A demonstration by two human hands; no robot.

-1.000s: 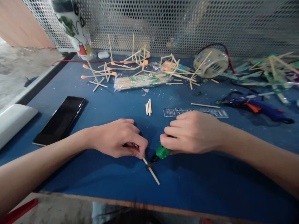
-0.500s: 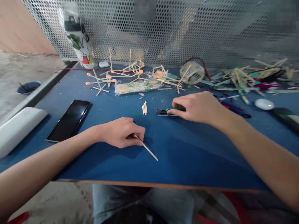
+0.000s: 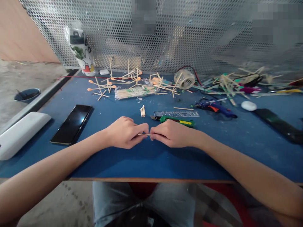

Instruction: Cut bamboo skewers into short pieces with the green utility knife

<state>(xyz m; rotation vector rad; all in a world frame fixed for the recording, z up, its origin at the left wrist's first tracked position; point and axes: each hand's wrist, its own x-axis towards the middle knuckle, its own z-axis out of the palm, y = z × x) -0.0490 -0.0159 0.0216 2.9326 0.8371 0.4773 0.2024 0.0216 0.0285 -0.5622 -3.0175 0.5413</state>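
Observation:
A thin wooden stick [image 3: 145,134] runs between my two hands over the front of the blue table. One end is pinched in my left hand [image 3: 126,132], the other in my right hand [image 3: 169,134]; most of its length is hidden by fingers. Just beyond my right hand lies a green and yellow utility knife [image 3: 177,121] with its blade out to the left. Behind the knife is a clear ruler [image 3: 187,113]. Several short cut sticks [image 3: 142,111] stand close together in a small group on the table, past my left hand.
A phone [image 3: 72,124] and a white case [image 3: 22,134] lie left. At the back are a bag of sticks [image 3: 136,91], joined stick shapes with orange tips [image 3: 101,85] and a bottle [image 3: 82,53]. A blue glue gun [image 3: 216,107] and white mouse [image 3: 248,106] are right.
My right hand has let go of the utility knife, leaving it on the table, and has come left to grip the stick. The stick has turned from slanting toward me to lying level.

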